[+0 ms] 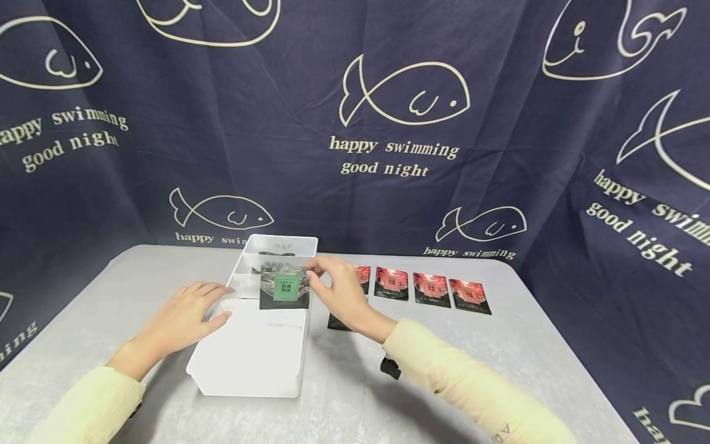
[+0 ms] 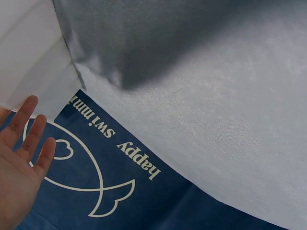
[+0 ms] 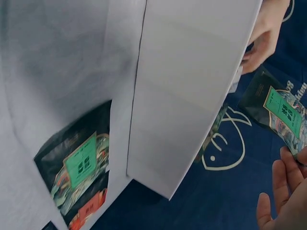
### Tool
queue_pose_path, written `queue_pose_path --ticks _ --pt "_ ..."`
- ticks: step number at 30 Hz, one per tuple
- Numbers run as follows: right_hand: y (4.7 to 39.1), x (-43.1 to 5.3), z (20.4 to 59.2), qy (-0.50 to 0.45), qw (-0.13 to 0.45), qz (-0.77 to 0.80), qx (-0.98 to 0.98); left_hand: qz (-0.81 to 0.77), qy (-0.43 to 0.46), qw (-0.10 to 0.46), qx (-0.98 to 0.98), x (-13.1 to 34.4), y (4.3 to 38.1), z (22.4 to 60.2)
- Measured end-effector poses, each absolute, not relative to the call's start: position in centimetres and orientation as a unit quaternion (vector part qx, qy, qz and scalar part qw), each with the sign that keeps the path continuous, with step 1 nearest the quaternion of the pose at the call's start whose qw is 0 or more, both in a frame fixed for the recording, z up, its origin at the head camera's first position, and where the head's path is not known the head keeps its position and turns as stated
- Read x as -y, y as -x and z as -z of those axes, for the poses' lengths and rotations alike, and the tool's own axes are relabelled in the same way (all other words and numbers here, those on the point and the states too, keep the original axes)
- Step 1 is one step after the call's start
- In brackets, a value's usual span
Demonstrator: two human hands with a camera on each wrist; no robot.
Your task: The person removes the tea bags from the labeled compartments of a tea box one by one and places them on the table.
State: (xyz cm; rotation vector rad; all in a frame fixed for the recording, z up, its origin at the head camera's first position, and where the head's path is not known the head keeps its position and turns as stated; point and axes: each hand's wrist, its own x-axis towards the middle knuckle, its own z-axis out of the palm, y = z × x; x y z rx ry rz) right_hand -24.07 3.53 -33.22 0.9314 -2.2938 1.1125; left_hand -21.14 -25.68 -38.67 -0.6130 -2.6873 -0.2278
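Observation:
My right hand point(image 1: 339, 295) pinches the edge of a dark tea sachet point(image 1: 285, 290) with a green label, between thumb and fingers. The sachet is held upright over the white divided box point(image 1: 249, 364), overlapping its middle compartments in the head view. In the right wrist view the same sachet's green label point(image 3: 283, 111) shows beyond the box wall. My left hand point(image 1: 183, 314) rests at the box's left rim, fingers extended and loosely spread. Dark sachet tops point(image 1: 277, 253) show in the far compartment. The near compartment's white floor is bare.
A row of red-and-black sachets point(image 1: 431, 288) lies on the grey table point(image 1: 499, 382) right of the box. Another green-labelled sachet point(image 3: 80, 165) lies beside the box, mostly hidden under my right wrist in the head view. A navy fish-print curtain point(image 1: 299, 154) encloses the table.

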Motion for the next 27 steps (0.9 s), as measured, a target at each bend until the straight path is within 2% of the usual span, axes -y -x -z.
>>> queue_pose_path --ticks 12,27 --pt "24.9 -7.7 33.7 -0.306 0.214 -0.423 0.826 0.084 0.216 0.183 0.955 25.8 21.2 38.8" --pt "25.7 -14.1 36.7 -0.234 0.202 -0.409 0.858 0.083 0.216 0.18 0.956 25.8 21.1 38.8"
